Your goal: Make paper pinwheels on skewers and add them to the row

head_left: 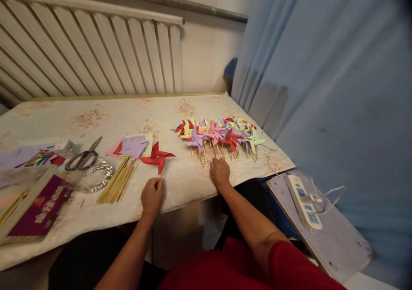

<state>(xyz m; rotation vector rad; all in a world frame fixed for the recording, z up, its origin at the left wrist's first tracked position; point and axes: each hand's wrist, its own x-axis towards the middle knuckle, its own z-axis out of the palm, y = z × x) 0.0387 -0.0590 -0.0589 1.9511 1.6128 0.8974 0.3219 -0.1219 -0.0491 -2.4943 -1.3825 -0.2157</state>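
Note:
My left hand [152, 195] is closed round the stick of a red paper pinwheel [157, 157], which stands up above the fist with its blades spread. At the near edge of the pinwheel pile, my right hand [220, 172] is closed with its fingertips by the sticks; whatever they grip is hidden. The pile of finished pinwheels [214, 131] lies beyond it in red, pink, purple, yellow and pale green. A bundle of thin wooden sticks [118, 182] rests left of my left hand. Slit paper squares [134, 146] are stacked just behind the bundle.
Dark-handled scissors [84, 158] lie beside a clear dish of silvery pins [102, 176]. A purple box [40, 206] sits at the left front, with more coloured paper [19, 158] behind it. On a board at right is a white power strip [304, 202]. A blue curtain [322, 88] hangs along the right.

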